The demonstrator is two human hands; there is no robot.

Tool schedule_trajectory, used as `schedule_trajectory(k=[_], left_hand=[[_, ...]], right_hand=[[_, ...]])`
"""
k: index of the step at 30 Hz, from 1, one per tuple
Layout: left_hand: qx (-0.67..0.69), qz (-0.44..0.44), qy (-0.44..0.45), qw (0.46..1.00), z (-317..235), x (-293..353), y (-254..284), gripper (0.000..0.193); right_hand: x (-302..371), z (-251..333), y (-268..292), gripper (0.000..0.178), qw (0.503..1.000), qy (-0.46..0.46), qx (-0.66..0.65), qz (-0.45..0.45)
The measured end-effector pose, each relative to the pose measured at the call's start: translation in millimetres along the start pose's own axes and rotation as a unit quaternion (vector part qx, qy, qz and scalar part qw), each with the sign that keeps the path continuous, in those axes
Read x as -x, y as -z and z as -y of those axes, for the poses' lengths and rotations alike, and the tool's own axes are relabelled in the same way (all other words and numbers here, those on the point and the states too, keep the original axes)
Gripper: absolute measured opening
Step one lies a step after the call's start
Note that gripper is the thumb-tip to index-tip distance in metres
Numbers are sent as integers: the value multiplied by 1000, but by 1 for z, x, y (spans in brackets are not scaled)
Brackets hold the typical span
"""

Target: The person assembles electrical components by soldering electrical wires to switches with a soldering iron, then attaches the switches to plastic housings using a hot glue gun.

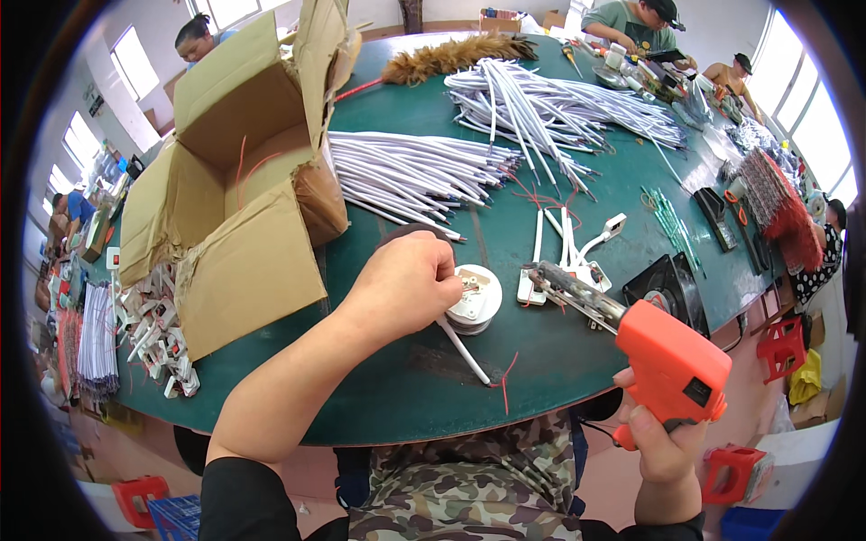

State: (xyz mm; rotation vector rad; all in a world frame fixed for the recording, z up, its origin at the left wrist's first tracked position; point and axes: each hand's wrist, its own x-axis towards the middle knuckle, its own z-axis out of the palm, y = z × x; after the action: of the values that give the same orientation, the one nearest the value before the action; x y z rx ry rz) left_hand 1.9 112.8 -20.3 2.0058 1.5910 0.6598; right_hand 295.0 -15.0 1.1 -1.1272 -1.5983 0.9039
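My left hand (406,279) is closed over the left side of a white round spool (484,309), its fingertips at a small white plastic part (468,299) lying on top. What they pinch is hidden. From under that hand a white cable (466,353) runs toward me, ending in bare red wires (507,383). My right hand (663,442) grips the handle of a red soldering gun (675,361). The gun's metal tip points left, over white plastic housings (532,287) with cables attached. A white plug (615,225) is on one of those cables.
A large open cardboard box (253,279) stands at left, beside a pile of white switch parts (158,329). Bundles of white cables (415,171) lie across the green table (397,379). Green wires (675,225), black-handled tools (715,216) and a black stand (672,288) are right. Several people work farther off.
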Motion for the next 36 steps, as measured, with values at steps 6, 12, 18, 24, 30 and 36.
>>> schedule_trajectory(k=[6, 12, 18, 24, 30, 36], left_hand=[[5, -1, 2, 1000, 0, -1, -1, 17], [5, 12, 24, 1000, -7, -2, 2, 18], [8, 11, 18, 1000, -6, -2, 0, 18], [-8, 7, 16, 1000, -9, -1, 1, 18], [-15, 1, 10, 1000, -9, 0, 1, 19], [-28, -1, 10, 1000, -12, 2, 0, 20]], right_hand=[[13, 0, 6, 36, 988, -48, -131, -67], [20, -7, 15, 41, 986, -37, -126, -103], [24, -14, 22, 43, 983, -31, -141, -113], [28, -19, 26, 45, 982, -43, -144, -112], [30, -23, 28, 45, 982, -37, -144, -118], [33, -25, 31, 45, 982, -37, -149, -113]])
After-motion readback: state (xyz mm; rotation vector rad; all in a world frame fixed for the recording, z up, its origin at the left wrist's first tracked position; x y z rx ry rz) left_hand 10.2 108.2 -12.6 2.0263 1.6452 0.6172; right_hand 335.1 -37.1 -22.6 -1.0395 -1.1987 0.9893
